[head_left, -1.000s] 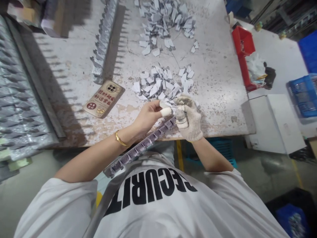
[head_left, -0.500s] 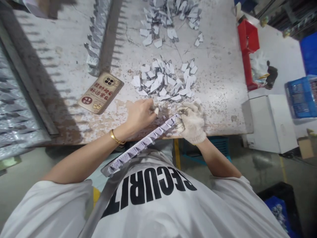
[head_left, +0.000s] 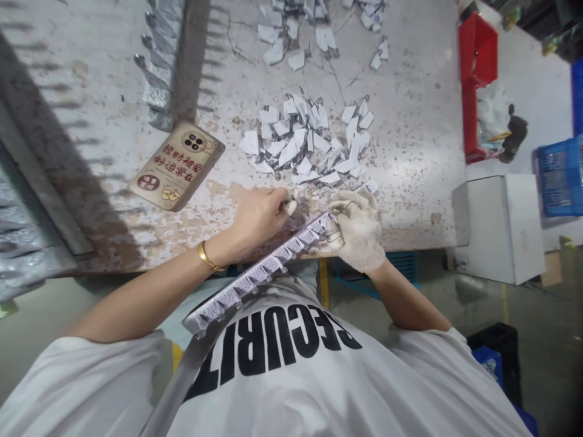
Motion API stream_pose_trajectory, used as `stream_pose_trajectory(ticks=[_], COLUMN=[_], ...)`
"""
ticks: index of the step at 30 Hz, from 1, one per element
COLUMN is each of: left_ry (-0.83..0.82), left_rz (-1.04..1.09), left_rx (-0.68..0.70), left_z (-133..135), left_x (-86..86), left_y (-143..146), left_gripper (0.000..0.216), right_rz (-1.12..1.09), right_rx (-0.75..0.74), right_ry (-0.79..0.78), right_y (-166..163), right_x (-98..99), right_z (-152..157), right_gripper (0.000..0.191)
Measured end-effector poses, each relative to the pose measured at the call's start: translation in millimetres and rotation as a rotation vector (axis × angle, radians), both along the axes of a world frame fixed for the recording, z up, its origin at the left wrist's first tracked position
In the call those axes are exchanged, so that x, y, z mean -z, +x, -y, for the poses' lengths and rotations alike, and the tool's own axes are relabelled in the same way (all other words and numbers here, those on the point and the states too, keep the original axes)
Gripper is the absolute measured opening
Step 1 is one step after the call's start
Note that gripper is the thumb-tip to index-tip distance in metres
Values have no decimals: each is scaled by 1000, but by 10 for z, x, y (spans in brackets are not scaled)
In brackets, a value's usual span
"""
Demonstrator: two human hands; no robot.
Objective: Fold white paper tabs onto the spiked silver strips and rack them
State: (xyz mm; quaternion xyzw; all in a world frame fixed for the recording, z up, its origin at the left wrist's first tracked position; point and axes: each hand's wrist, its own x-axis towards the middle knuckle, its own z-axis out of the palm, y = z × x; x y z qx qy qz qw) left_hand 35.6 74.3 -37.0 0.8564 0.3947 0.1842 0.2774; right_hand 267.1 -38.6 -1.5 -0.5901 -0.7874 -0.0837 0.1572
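Strip (head_left: 262,271), one: slanting up over edge of table (head_left: 419,152), fins along visible length, seemingly mostly filled. Right hand (head_left: 357,230), gloved: clamped on strip's upper end. Left hand (head_left: 262,211), bare: fingers curled together beside strip; contents cannot be told. Near heap (head_left: 294,149): many pale pieces, loose. Phone (head_left: 177,165). Second strip (head_left: 159,67): finned throughout visible part. Far heap (head_left: 324,37): loose, remaining.
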Motion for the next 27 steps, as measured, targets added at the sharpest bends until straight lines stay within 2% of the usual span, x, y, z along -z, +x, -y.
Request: stream_pose_trajectory(ticks=[5, 9, 14, 18, 22, 27], left_ry=[10, 15, 15, 51, 90, 70], left_rz=[-10, -4, 20, 20, -42, -81], left_rx=[26, 52, 69, 115, 138, 151], left_z=[-4, -1, -50, -171, -290, -412], left_x=[-15, -34, -88, -145, -173, -142], left_y=[40, 51, 140, 407, 804, 1221], left_gripper=[10, 14, 18, 17, 30, 32], right_rz=[9, -27, -76, -112, -251, -490], right_rx=[-32, -81, -24, -13, -54, 63], right_ry=[-67, -126, -155, -170, -160, -85], right_y=[-3, 53, 71, 97, 179, 291], right_x=[-32, 94, 250, 261, 273, 400], right_z=[-89, -106, -67, -60, -58, -64], right_gripper=[17, 19, 19, 21, 26, 28])
